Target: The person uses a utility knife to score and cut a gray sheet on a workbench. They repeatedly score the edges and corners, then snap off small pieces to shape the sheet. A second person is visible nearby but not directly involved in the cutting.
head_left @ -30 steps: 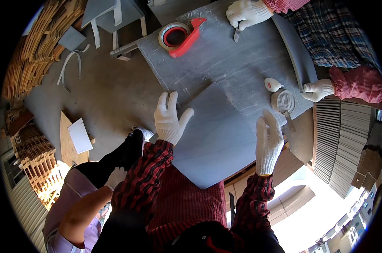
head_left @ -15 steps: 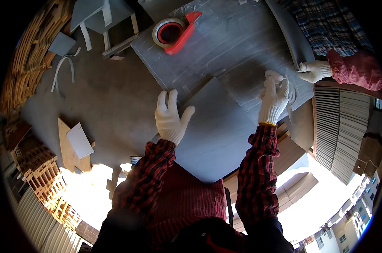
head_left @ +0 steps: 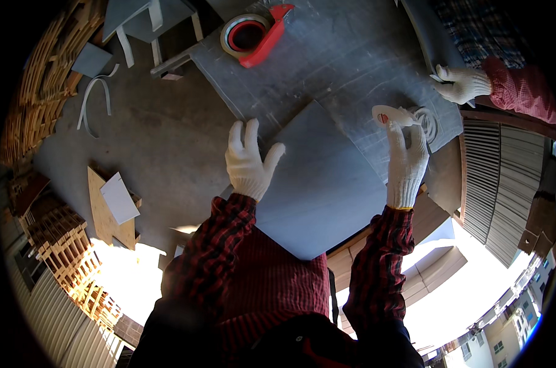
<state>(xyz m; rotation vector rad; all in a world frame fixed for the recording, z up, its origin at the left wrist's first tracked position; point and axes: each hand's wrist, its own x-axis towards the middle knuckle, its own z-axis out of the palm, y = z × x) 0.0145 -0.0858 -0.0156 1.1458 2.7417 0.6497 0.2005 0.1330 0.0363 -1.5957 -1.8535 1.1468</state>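
Note:
A flat grey square board (head_left: 318,184) lies in front of me, one corner pointing at my body, its far part over the grey work table (head_left: 327,55). My left hand (head_left: 250,156), in a white knitted glove, is beside the board's left edge, fingers spread and holding nothing. Beyond the board's right corner, my gloved right hand (head_left: 407,153) pinches a small white oval-ended piece (head_left: 385,115) with a red mark; its exact kind is unclear. Touching or just behind these fingers is a loose coil of white strip (head_left: 426,124).
A red tape dispenser (head_left: 269,44) with a roll lies on the table. At right, a co-worker's gloved hand (head_left: 463,84) grips a grey panel's edge. Wooden pallets (head_left: 51,80) stand at left. A curved white strip (head_left: 81,104) and a plywood piece (head_left: 100,205) lie on the floor.
My right hand has shifted slightly right and toward me, turning the white oval piece so its red mark shows. My left hand has risen slightly in view, still spread.

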